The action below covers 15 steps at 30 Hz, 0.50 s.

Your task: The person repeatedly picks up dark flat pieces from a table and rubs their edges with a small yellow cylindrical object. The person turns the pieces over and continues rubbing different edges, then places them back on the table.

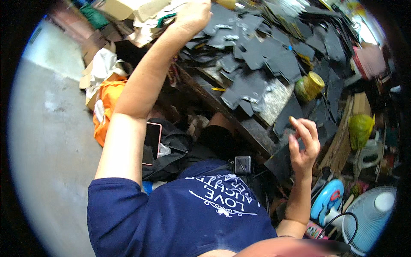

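My left hand (pixel 195 16) is stretched out to the top edge, close to cream-coloured pieces (pixel 147 25) and a dark green strip (pixel 166 19). Its fingers are cut off or turned from sight. On the right, my right hand (pixel 305 145) is raised at the near edge of the workbench, fingers bent and thumb apart, with nothing plainly held. Beyond it lie many flat, dark grey cut pieces (pixel 256 53), some with shiny patches. A speckled pale slab (pixel 274 103) sits among them, and a yellow-green jar (pixel 309 86) stands at its right.
A phone (pixel 152 143) and dark cloth (pixel 173 143) lie by my lap. Orange cloth (pixel 109 103) and white cloth (pixel 105 64) hang at the left over the grey floor (pixel 51 150). A fan (pixel 372 218), a blue round object (pixel 327 201) and a yellow-green bag (pixel 360 130) crowd the right.
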Available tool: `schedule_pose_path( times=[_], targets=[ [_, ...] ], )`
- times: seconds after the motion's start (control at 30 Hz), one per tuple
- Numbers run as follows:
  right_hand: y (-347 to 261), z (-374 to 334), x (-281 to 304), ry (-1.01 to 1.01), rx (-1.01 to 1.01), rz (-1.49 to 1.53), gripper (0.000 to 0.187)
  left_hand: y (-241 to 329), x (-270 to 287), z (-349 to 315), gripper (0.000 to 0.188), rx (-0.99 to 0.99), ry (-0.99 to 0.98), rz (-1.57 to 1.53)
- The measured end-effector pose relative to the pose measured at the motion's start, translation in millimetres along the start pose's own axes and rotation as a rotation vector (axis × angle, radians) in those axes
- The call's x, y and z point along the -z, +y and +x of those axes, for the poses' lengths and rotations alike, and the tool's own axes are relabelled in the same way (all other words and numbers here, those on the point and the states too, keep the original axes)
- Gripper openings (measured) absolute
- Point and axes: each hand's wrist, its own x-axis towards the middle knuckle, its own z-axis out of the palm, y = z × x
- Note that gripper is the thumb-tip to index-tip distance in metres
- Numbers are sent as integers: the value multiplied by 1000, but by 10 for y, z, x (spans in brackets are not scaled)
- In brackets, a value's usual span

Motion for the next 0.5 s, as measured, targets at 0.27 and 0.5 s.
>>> schedule_pose_path(
  times=[0.27,0.5],
  targets=[
    [31,59,39,32,-54,22,35,1330,14,-142,37,-400,-159,-336],
    [18,-10,74,39,-38,-17,36,1871,-225,-100,38,-376,-413,-260]
  ],
)
